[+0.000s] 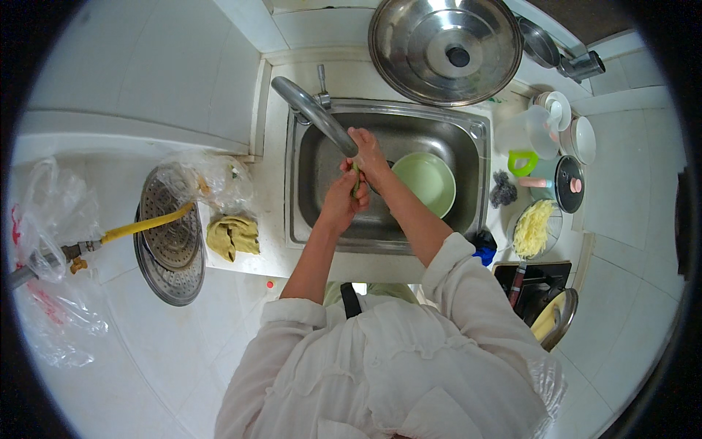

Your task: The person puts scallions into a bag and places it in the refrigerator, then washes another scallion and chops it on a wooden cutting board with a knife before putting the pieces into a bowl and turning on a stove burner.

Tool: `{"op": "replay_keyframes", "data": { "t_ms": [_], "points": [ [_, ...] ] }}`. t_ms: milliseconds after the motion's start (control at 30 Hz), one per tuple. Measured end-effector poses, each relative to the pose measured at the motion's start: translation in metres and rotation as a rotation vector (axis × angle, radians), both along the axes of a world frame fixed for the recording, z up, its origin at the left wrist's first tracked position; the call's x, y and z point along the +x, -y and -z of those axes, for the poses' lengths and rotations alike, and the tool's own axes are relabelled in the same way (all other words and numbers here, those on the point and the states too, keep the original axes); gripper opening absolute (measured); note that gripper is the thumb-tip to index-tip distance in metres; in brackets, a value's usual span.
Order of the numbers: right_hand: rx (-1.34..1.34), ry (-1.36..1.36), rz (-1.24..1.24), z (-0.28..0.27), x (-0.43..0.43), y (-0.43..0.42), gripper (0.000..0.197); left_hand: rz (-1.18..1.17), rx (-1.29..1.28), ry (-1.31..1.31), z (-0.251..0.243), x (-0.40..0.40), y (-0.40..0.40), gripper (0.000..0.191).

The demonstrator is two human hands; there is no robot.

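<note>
Over the left half of a stainless steel sink (480, 181), my left hand (343, 200) grips a slim green vegetable (356, 178), whose exact kind I cannot tell. My right hand (368, 153) is at the upper end of the same piece, its fingers closed around it below the faucet spout (315, 112). The spout's mouth hides part of the fingers. A pale green bowl (425, 184) sits in the sink beside my right forearm, with something dark partly hidden at its left edge.
A large steel lid (417, 71) leans behind the sink. Right of it stand a plastic jug (526, 131), a lidded pot (569, 184), a steel scrubber (503, 189) and a basket of shredded pale yellow food (532, 228). Left lie a yellow cloth (233, 237) and a plastic bag (211, 178).
</note>
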State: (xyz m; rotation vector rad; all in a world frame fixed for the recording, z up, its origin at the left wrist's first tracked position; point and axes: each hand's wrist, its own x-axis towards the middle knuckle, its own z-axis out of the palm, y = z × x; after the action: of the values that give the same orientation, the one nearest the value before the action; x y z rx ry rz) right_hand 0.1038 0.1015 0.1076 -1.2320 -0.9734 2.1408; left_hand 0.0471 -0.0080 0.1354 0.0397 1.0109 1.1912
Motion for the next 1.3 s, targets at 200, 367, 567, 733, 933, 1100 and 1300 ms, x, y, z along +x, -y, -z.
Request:
{"op": "replay_keyframes", "data": {
  "t_ms": [200,367,567,733,933,1100,1300],
  "points": [
    [0.575,0.334,-0.252,-0.004,0.017,-0.019,0.041,0.019,0.066,-0.013,0.004,-0.003,-0.026,0.028],
    [0.686,0.259,-0.263,0.019,-0.004,-0.073,0.041,-0.019,0.109,-0.008,0.014,-0.005,-0.045,0.026],
    [0.827,0.249,-0.461,0.038,-0.09,-0.14,0.073,-0.067,0.088,0.196,0.018,0.013,-0.042,0.019],
    [1.016,0.471,-0.527,0.02,-0.073,-0.122,0.074,0.107,-0.01,-0.233,0.048,0.001,-0.032,0.014],
    [0.107,-0.206,0.073,0.038,0.054,-0.034,0.02,0.091,0.225,0.059,0.021,-0.025,-0.013,0.014],
    [0.492,0.792,-0.166,0.07,0.118,0.054,0.022,0.807,0.199,-1.317,0.089,-0.031,-0.024,0.017],
    [0.23,0.081,0.204,0.01,0.117,0.072,0.018,0.533,0.232,-0.361,0.031,-0.028,-0.025,0.014]
  ]
}}
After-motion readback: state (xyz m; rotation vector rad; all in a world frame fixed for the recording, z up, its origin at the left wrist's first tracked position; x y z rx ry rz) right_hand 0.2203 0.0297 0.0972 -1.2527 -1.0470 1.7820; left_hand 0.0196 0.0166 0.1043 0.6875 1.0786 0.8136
